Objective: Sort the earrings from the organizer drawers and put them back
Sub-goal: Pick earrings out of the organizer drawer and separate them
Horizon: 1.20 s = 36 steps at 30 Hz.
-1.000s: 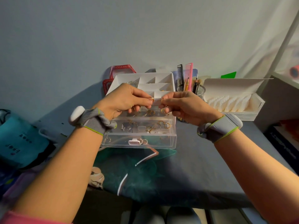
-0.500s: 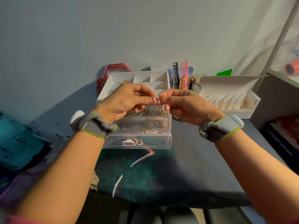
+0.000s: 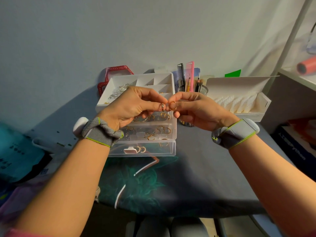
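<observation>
A clear plastic organizer (image 3: 172,134) with stacked drawers stands mid-table, several gold hoop earrings (image 3: 164,130) showing through its walls. On top sits a white divided tray (image 3: 171,79) holding silver earrings (image 3: 118,93) in its left compartment. Above the organizer my left hand (image 3: 133,106) pinches a small hoop earring (image 3: 162,106) between thumb and fingers. My right hand (image 3: 195,110) pinches a gold hoop earring (image 3: 172,106) right beside it. The two earrings nearly touch.
A cup (image 3: 203,89) with combs and pencils stands behind my right hand. An open white box (image 3: 256,106) of folded white items lies at the right. A red case (image 3: 118,70) leans behind the tray. A teal bag (image 3: 15,156) sits far left, a shelf (image 3: 297,77) far right.
Both hands have stayed together above the organizer, turning the earrings between the fingertips. The view has shifted slightly, showing more of the tray's left compartment.
</observation>
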### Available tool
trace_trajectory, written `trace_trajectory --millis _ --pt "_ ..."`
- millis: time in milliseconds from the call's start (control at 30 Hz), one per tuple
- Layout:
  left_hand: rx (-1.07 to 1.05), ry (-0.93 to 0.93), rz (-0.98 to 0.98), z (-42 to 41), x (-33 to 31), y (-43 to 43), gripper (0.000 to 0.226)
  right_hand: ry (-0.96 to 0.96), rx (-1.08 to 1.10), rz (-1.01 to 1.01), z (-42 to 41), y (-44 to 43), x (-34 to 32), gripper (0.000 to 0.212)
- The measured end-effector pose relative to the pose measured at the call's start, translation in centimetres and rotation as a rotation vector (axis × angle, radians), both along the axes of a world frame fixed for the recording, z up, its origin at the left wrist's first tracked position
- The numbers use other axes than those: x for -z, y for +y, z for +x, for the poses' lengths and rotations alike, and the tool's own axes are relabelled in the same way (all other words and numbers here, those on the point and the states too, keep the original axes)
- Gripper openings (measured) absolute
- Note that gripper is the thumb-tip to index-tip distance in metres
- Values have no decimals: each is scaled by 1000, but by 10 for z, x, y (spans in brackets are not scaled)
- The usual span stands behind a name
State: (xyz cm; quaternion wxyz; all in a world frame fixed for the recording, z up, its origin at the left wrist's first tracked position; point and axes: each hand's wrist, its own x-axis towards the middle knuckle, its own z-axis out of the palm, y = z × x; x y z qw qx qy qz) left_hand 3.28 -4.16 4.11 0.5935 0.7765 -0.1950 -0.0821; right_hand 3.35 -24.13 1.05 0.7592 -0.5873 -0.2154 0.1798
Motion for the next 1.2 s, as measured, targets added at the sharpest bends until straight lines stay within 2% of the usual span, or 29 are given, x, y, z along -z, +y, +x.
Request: trace_trajectory --millis 433,533,667,933,1067,1200 --pt "2 22 44 0 2 -29 12 13 58 -10 -4 -27 7 9" --pt "-5 26 71 -1 3 -41 10 11 129 -47 -7 -38 8 16" --pt "-23 30 108 -3 6 -59 7 2 223 -130 -12 -55 13 20" --pt "-88 33 223 -11 19 -103 3 -44 394 -381 -18 -90 31 15" --pt "-140 56 305 -12 35 -125 7 -16 439 -483 -19 -107 45 9" --pt "-237 33 395 -10 52 -139 1 15 468 -572 -17 -111 55 6"
